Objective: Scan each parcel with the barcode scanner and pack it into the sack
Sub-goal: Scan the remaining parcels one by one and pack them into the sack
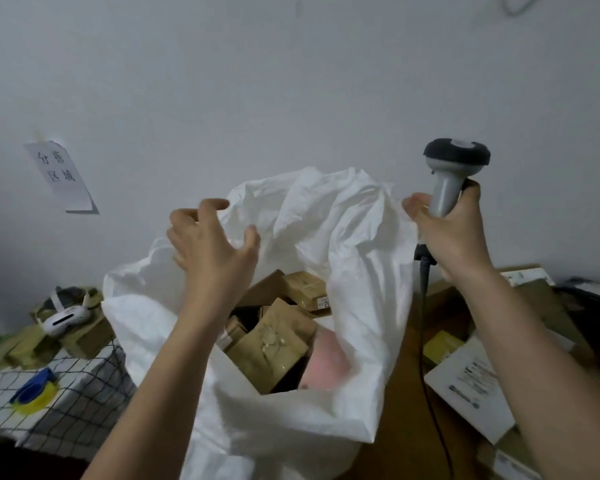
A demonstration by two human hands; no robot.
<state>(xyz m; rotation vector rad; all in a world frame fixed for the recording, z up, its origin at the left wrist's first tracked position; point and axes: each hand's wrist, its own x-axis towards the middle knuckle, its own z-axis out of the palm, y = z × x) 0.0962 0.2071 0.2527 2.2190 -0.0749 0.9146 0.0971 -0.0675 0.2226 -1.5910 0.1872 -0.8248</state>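
The white woven sack (354, 258) stands open in front of me, its crinkled plastic mouth slumped wide. Inside lie at least four brown cardboard parcels (274, 344), boxy and taped, plus one soft pink parcel (328, 363). My left hand (212, 247) hovers over the sack's near-left rim, fingers spread and loosely bent, holding nothing. My right hand (454, 230) grips the smooth grey handle of the barcode scanner (452, 168), upright just beside the sack's right edge, its black cable (425, 327) hanging down. More boxes (471, 382) lie to the right.
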